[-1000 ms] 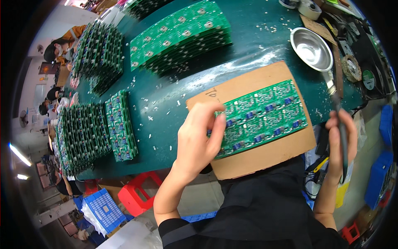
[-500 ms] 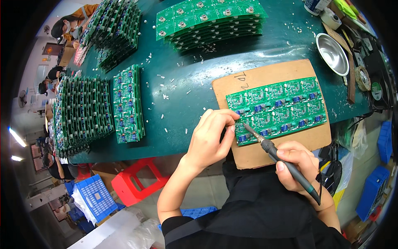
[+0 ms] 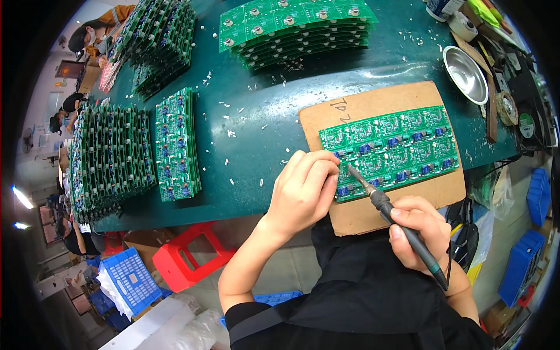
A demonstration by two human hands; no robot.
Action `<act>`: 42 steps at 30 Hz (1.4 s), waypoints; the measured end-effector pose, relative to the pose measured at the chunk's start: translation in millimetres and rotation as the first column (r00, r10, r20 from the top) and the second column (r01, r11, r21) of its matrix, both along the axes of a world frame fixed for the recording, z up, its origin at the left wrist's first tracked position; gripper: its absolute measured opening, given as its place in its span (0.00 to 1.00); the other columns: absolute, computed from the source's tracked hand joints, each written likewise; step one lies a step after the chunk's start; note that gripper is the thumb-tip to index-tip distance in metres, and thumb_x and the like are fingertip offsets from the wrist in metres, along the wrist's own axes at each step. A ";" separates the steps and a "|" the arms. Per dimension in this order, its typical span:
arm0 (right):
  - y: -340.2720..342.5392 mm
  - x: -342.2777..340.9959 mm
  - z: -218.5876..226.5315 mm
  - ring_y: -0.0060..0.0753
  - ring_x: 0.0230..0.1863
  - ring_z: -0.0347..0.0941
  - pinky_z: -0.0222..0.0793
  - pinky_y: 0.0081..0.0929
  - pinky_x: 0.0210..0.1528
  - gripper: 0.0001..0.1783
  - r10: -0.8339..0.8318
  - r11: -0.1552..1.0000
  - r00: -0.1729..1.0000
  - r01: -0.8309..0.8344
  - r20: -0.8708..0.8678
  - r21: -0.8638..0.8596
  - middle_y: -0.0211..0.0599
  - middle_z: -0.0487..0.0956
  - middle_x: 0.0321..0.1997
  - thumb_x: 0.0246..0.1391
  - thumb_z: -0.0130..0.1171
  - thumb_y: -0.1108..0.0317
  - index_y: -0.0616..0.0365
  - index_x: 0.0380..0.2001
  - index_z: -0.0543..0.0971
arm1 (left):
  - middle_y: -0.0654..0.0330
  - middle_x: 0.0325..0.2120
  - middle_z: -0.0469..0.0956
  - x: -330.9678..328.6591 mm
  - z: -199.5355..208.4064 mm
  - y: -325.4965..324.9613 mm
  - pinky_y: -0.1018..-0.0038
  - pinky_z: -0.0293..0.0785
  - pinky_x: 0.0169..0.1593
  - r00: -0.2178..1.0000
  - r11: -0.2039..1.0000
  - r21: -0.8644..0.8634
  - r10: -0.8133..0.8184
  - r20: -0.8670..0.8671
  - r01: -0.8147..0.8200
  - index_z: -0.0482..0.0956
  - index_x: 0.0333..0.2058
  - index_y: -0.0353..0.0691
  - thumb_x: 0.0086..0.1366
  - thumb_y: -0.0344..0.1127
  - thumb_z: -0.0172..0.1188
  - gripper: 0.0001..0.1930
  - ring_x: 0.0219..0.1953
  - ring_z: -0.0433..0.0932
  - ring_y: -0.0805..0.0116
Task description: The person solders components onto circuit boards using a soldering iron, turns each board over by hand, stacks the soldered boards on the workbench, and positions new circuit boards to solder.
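My right hand [image 3: 421, 230] is wrapped round the dark handle of a soldering iron [image 3: 402, 226]. The iron slants up and left, its tip over the left part of a green circuit board panel [image 3: 402, 156]. The panel carries rows of small repeated circuits with blue parts. It lies on a brown cardboard sheet [image 3: 388, 99] at the table's near edge. Beside the iron tip, my left hand [image 3: 303, 189] is closed, thumb and fingertips together at the panel's left edge. What those fingers pinch, if anything, is hidden or too small to name.
Stacked circuit boards stand at the far middle [image 3: 297, 38], far left [image 3: 160, 46] and left [image 3: 111, 157], with a shorter stack [image 3: 177, 146] beside them. Small clippings dot the green table [image 3: 245, 192]. A metal bowl [image 3: 466, 76] sits right. Below left is a red stool [image 3: 192, 256]; other people work beyond.
The iron's tip has shifted slightly right over the panel. My left fingers have moved a little and look more tightly bunched. The surroundings slide slightly left as the view shifts.
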State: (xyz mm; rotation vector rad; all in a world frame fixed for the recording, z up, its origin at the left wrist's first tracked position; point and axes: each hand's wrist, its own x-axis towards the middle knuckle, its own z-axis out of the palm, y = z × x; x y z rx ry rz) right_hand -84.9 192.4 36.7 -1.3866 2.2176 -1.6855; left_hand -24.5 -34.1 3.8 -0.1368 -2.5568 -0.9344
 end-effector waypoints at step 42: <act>36.7 -25.5 -2.9 0.37 0.27 0.75 0.71 0.28 0.29 0.11 -0.080 0.997 0.994 0.081 0.078 -0.017 0.41 0.75 0.20 0.48 0.59 0.80 0.67 0.38 0.76 | 0.59 0.31 0.76 -38.3 11.2 31.3 0.69 0.72 0.33 0.999 0.987 -0.161 -0.032 -0.014 0.029 0.75 0.30 0.38 0.51 0.22 0.64 0.08 0.29 0.74 0.60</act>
